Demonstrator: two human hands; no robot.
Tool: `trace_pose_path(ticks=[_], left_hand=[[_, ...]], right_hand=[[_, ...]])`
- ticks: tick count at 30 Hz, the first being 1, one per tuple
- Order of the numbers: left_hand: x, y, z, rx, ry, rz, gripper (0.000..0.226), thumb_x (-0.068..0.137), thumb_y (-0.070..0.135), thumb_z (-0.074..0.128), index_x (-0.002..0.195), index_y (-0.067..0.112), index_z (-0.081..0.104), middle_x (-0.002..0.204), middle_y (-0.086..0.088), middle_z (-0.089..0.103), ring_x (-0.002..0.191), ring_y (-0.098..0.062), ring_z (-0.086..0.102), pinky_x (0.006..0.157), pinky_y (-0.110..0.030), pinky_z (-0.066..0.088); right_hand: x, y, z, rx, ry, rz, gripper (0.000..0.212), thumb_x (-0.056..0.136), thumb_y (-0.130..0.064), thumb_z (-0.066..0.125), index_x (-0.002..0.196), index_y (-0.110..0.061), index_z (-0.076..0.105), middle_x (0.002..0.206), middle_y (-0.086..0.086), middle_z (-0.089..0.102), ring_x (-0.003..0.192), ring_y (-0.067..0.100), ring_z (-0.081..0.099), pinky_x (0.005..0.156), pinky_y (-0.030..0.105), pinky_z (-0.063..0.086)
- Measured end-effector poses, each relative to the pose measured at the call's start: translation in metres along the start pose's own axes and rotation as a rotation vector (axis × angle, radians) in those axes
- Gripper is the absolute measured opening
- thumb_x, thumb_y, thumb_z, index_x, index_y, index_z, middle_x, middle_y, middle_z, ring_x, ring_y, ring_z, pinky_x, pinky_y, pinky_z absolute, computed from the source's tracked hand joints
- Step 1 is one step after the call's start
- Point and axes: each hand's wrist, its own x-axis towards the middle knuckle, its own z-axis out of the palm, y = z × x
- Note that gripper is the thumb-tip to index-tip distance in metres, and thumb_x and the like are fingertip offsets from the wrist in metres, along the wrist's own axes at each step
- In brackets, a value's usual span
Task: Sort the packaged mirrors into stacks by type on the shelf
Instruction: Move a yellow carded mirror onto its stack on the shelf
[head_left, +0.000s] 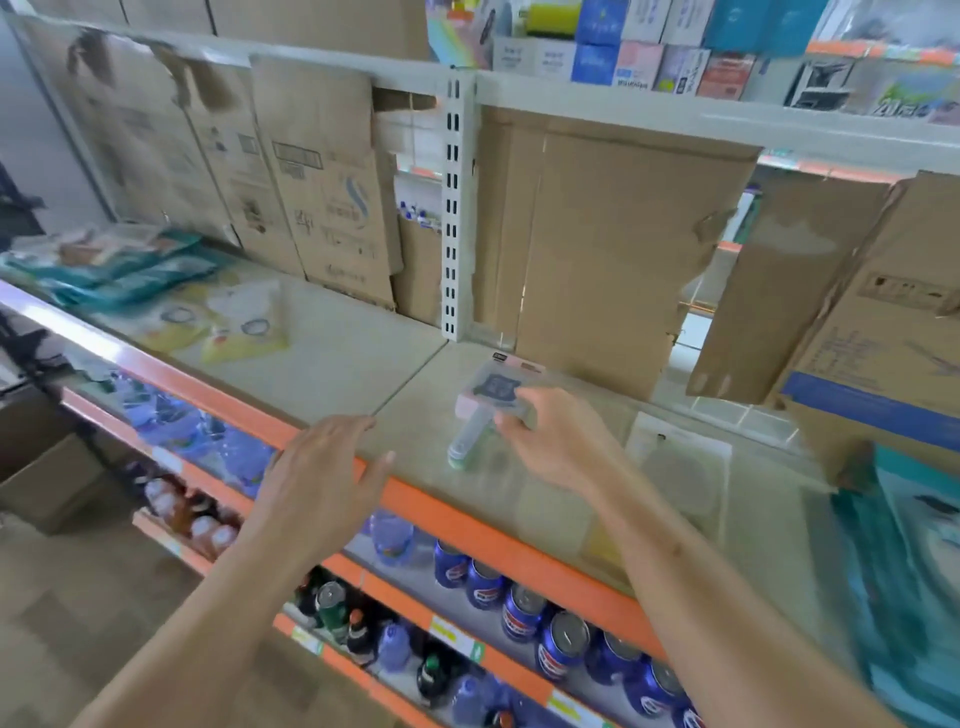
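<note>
A small stack of packaged hand mirrors (485, 402) lies on the beige shelf (353, 358), pink frame showing under clear wrap, handles pointing toward me. My right hand (550, 436) pinches the right edge of the top package. My left hand (322, 473) hovers flat with fingers spread over the shelf's orange front lip (441, 512), holding nothing. Another clear-wrapped flat package (680, 462) lies on the shelf to the right of the stack; its contents are too blurred to tell.
Flattened cardboard sheets (613, 249) line the back of the shelf. Green and yellow packets (156, 291) lie at the far left, a cardboard box (883, 353) and teal bags (904, 571) at the right. Cans and bottles (524, 608) fill the shelves below.
</note>
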Motion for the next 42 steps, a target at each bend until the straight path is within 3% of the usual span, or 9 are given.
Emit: trace_pose_path(ticks=[6, 8, 10, 11, 13, 20, 26, 34, 42], left_hand=[[0.022, -0.032, -0.009, -0.010, 0.007, -0.047, 0.047, 0.093, 0.040, 0.051, 0.135, 0.021, 0.048, 0.138, 0.002, 0.049, 0.129, -0.019, 0.043, 0.105, -0.038, 0.036], [0.034, -0.044, -0.012, 0.005, 0.003, -0.059, 0.048, 0.092, 0.041, 0.051, 0.135, 0.021, 0.048, 0.138, 0.001, 0.050, 0.129, -0.019, 0.043, 0.105, -0.037, 0.036], [0.048, -0.056, -0.014, 0.017, -0.002, -0.070, 0.048, 0.092, 0.042, 0.051, 0.135, 0.022, 0.047, 0.139, 0.003, 0.049, 0.128, -0.018, 0.043, 0.103, -0.035, 0.034], [0.056, -0.061, -0.015, 0.017, -0.002, -0.073, 0.047, 0.092, 0.042, 0.051, 0.135, 0.023, 0.047, 0.139, 0.004, 0.049, 0.128, -0.018, 0.044, 0.103, -0.035, 0.034], [0.072, -0.070, -0.018, 0.015, -0.002, -0.078, 0.046, 0.092, 0.042, 0.051, 0.135, 0.024, 0.048, 0.139, 0.004, 0.049, 0.127, -0.018, 0.045, 0.103, -0.035, 0.035], [0.129, -0.102, -0.024, 0.031, -0.020, -0.119, 0.048, 0.092, 0.042, 0.050, 0.136, 0.023, 0.046, 0.141, 0.004, 0.047, 0.111, -0.022, 0.058, 0.102, -0.039, 0.039], [0.153, -0.142, -0.033, 0.089, 0.047, -0.109, 0.054, 0.094, 0.052, 0.039, 0.140, 0.025, 0.042, 0.142, 0.003, 0.046, 0.132, -0.019, 0.039, 0.108, -0.038, 0.029], [0.169, -0.225, -0.056, 0.091, 0.008, -0.125, 0.055, 0.092, 0.055, 0.040, 0.138, 0.024, 0.044, 0.139, 0.006, 0.047, 0.131, -0.017, 0.041, 0.104, -0.039, 0.033], [0.181, -0.317, -0.095, 0.101, -0.029, -0.095, 0.049, 0.093, 0.048, 0.046, 0.135, 0.021, 0.047, 0.131, 0.004, 0.054, 0.122, -0.020, 0.049, 0.098, -0.039, 0.041]], right_hand=[[0.036, -0.033, 0.024, 0.047, -0.011, 0.014, 0.027, 0.088, -0.039, 0.051, 0.073, -0.017, 0.051, 0.071, -0.003, 0.054, 0.075, 0.023, 0.053, 0.068, 0.034, 0.045], [0.051, -0.045, 0.031, 0.047, -0.025, -0.002, 0.030, 0.091, -0.040, 0.051, 0.067, -0.023, 0.041, 0.072, -0.001, 0.048, 0.078, 0.023, 0.047, 0.070, 0.033, 0.038], [0.066, -0.056, 0.035, 0.043, -0.079, -0.020, 0.023, 0.093, -0.041, 0.049, 0.102, -0.021, 0.060, 0.106, 0.008, 0.061, 0.104, 0.026, 0.054, 0.086, 0.033, 0.040], [0.072, -0.062, 0.035, 0.034, -0.099, -0.023, 0.040, 0.094, -0.041, 0.048, 0.125, -0.017, 0.054, 0.127, 0.010, 0.056, 0.120, 0.026, 0.049, 0.096, 0.033, 0.037], [0.087, -0.071, 0.039, 0.040, -0.110, -0.031, 0.053, 0.095, -0.041, 0.046, 0.141, -0.015, 0.041, 0.143, 0.007, 0.045, 0.133, 0.024, 0.039, 0.103, 0.032, 0.033], [0.144, -0.096, 0.063, -0.007, -0.121, -0.065, 0.055, 0.095, -0.044, 0.044, 0.139, -0.012, 0.040, 0.142, 0.009, 0.046, 0.132, 0.027, 0.039, 0.106, 0.038, 0.036], [0.175, -0.134, 0.099, -0.063, -0.155, -0.143, 0.049, 0.095, -0.043, 0.043, 0.133, -0.011, 0.043, 0.136, 0.009, 0.048, 0.129, 0.027, 0.039, 0.105, 0.041, 0.036], [0.195, -0.194, 0.143, -0.033, -0.201, -0.125, 0.056, 0.096, -0.038, 0.045, 0.143, -0.008, 0.036, 0.146, 0.009, 0.042, 0.135, 0.022, 0.037, 0.106, 0.027, 0.028], [0.209, -0.262, 0.186, 0.004, -0.138, -0.047, 0.052, 0.095, -0.037, 0.048, 0.141, -0.012, 0.040, 0.143, 0.005, 0.046, 0.133, 0.020, 0.040, 0.103, 0.026, 0.032]])
